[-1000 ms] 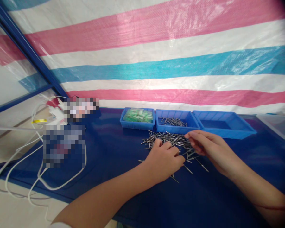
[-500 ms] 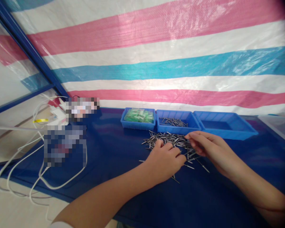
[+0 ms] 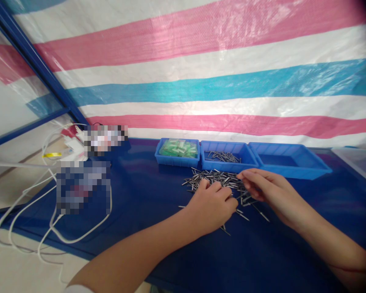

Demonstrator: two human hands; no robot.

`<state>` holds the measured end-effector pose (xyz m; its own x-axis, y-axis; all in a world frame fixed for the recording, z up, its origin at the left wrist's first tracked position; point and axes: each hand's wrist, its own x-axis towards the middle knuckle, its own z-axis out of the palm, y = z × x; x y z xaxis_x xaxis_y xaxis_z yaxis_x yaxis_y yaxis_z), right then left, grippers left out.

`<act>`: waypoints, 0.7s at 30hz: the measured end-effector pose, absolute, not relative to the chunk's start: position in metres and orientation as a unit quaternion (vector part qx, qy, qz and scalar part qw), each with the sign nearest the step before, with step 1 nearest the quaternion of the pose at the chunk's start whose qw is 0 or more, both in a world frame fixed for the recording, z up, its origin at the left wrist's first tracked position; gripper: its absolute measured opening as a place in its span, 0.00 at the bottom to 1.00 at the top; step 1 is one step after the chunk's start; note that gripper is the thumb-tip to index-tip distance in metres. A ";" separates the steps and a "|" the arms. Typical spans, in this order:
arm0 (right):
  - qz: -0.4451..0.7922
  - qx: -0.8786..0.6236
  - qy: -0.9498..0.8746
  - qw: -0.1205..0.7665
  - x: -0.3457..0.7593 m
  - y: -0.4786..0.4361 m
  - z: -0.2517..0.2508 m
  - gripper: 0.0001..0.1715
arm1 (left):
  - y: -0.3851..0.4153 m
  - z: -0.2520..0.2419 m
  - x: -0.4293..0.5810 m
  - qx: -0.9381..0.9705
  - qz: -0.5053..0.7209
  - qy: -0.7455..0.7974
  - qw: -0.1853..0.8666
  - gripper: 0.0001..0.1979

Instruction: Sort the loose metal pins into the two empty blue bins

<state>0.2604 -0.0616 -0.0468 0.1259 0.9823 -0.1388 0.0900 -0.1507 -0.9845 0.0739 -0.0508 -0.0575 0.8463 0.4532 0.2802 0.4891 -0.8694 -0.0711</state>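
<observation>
A loose pile of thin silver blind rivets (image 3: 215,176) lies on the dark blue tabletop, in front of the blue bins. My left hand (image 3: 213,207) rests over the near side of the pile, back up, its fingers curled down. Those fingertips are hidden, and so is anything in them. At the pile's right edge, my right hand (image 3: 268,187) has its thumb and fingertips pinched together beside the rivets. What sits in that pinch, if anything, is too small to make out. Several stray rivets (image 3: 260,212) lie between and below the hands.
Behind the pile stand a blue bin (image 3: 177,162) of green-and-white packets, a middle bin (image 3: 224,166) holding some rivets, and a wider right bin (image 3: 293,169). A translucent container (image 3: 356,162) is far right. White cables (image 3: 79,240) and blurred-out items lie left; striped sheeting (image 3: 201,89) hangs behind.
Both hands stay over the pile in nearly the same pose; the left hand and the right fingertips have shifted very slightly left. The bins and the pile look the same.
</observation>
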 end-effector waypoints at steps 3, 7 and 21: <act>0.485 -0.585 -0.453 0.466 0.260 -0.061 -0.048 0.18 | -0.052 -0.055 0.074 -0.960 -0.123 -0.244 0.056 0.11; 0.484 -0.592 -0.441 0.470 0.260 -0.061 -0.047 0.17 | -0.048 -0.047 0.070 -0.965 -0.113 -0.234 0.036 0.12; 0.491 -0.579 -0.447 0.474 0.263 -0.059 -0.037 0.15 | -0.017 -0.020 0.061 -0.953 -0.114 -0.275 -0.047 0.10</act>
<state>0.2635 -0.0592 -0.0371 0.1185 0.9824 -0.1445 0.0530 -0.1516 -0.9870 0.0608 -0.0166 -0.0197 0.8226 0.5354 0.1917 0.5138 -0.8442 0.1528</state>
